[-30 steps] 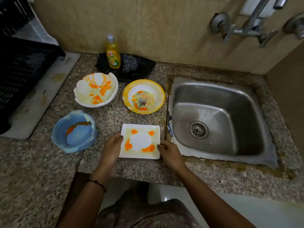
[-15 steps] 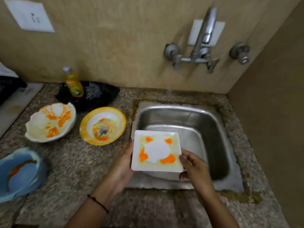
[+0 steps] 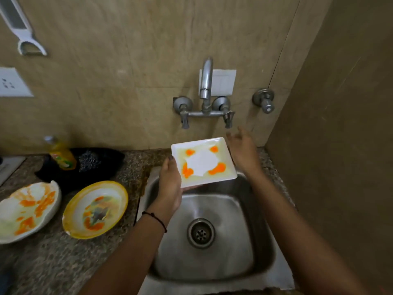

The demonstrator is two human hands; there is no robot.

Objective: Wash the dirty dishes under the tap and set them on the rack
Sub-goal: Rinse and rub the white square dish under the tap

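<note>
— Where was the square plate (image 3: 204,162) held?

— The plate, smeared with orange, was held above the sink (image 3: 251,262), at twelve o'clock of the drain (image 3: 201,233) and below the tap (image 3: 206,81).

— By which grip was it grasped?

— It was grasped by the left grip (image 3: 170,184) at its nine o'clock edge, with the thumb laid on the rim and the fingers tucked beneath. The right grip (image 3: 242,152) was released, its fingers loosely spread, just beside the plate's three o'clock edge. Whether contact was made there could not be told.

— What was seen on the desk (image 3: 53,262)?

— At nine o'clock of the sink a yellow-rimmed bowl (image 3: 95,209) was seen, and further toward nine o'clock a white bowl (image 3: 27,209). Both were stained orange. A soap bottle (image 3: 61,154) was stood at eleven o'clock of the yellow-rimmed bowl.
</note>
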